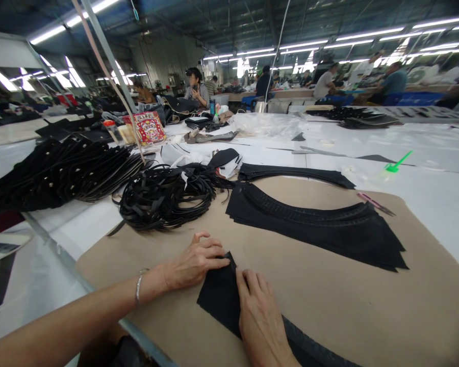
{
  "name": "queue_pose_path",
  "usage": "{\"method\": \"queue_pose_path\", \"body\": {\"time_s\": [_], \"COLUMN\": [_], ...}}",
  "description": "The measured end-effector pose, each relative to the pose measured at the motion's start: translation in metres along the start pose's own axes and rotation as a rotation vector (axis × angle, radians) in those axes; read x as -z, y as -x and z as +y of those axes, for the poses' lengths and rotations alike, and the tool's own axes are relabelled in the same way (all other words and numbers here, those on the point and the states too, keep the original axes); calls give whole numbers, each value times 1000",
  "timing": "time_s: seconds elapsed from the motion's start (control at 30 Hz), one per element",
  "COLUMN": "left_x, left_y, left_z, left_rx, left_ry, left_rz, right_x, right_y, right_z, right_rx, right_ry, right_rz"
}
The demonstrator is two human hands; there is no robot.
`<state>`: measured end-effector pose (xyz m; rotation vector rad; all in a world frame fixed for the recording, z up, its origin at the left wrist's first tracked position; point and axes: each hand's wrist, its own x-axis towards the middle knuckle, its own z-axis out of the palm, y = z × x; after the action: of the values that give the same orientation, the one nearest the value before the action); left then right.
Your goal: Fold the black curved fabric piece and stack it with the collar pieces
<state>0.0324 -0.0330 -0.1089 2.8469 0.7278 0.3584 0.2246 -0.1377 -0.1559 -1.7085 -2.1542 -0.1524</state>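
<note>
A curved black fabric piece (pixel 220 293) lies on the tan board, its narrow end between my hands. My left hand (pixel 197 262) is closed at the upper corner of that end, thumb and fingertips on its edge. Across the strip rests my right hand (pixel 260 316), fingers bent together and pressed on the piece near the same edge; its palm hides part of the fabric. Beyond them sits a stack of similar curved black pieces (pixel 309 224). A coil of thin black strips (pixel 168 199) lies to the left of the stack.
Pink-handled snips (pixel 375 204) lie by the stack's right end. A green brush-like tool (pixel 398 163) is farther right on the white table (pixel 436 204). Layered black parts (pixel 61 173) fill the left side, near a red packet (pixel 149 127). Several people sit farther back.
</note>
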Motion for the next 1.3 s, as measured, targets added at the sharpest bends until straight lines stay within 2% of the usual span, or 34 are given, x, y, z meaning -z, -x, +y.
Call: {"method": "queue_pose_path", "body": {"time_s": [0.17,0.37,0.6,1.03,1.3], "left_x": [-5,-6,-9,-9,-13], "left_y": [1,1,4,8,10], "left_z": [2,2,3,5,4], "left_rx": [11,-29,-7,33,68], "left_ry": [-18,-63,-75,-57,-111], "left_rz": [-4,61,65,103,110], "right_x": [4,18,26,32,26], "right_y": [-4,-14,-26,-36,-37], "right_z": [0,-1,1,3,5], "right_rx": [34,-5,-21,-25,7], "right_ry": [44,-6,-72,-128,-94], "right_rz": [-44,-262,-395,-454,-429]}}
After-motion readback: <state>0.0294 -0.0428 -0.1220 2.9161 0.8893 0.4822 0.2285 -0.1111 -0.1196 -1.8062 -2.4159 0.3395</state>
